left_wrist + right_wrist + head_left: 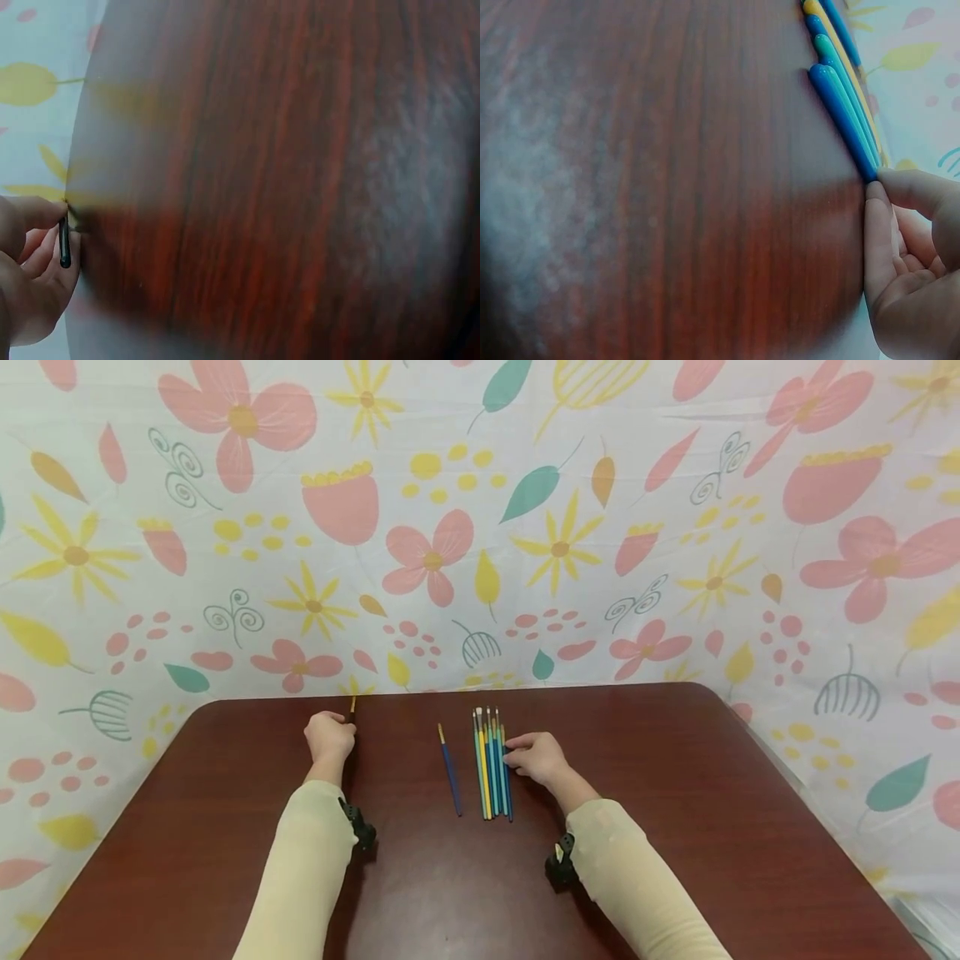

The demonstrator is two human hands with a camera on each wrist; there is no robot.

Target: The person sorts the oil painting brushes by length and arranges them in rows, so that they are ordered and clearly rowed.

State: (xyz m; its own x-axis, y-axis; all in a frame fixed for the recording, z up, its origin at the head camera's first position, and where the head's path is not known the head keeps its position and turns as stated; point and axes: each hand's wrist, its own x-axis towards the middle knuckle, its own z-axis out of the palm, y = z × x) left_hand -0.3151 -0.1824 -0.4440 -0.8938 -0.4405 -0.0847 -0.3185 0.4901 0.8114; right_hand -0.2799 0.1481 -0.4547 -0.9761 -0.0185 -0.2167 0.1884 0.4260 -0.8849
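Observation:
Between thumb and fingers, my left hand point(330, 735) pinches a dark-handled paintbrush point(352, 704) near the table's far edge. In the left wrist view the black handle end point(64, 244) pokes out below the fingertips. My right hand point(538, 758) has thumb and fingertips on the blue paintbrush point(509, 797) at the right end of a row. That row of paintbrushes point(486, 777), with blue, teal and yellow handles, lies side by side, bristles pointing away from me. Left of it lies a single blue paintbrush point(451, 772), slightly slanted.
The brown wooden table point(660, 877) has rounded far corners. Behind it hangs a floral-patterned cloth point(480, 527), close to the far edge. Black wrist cameras point(360, 828) sit at both sleeves, low over the tabletop.

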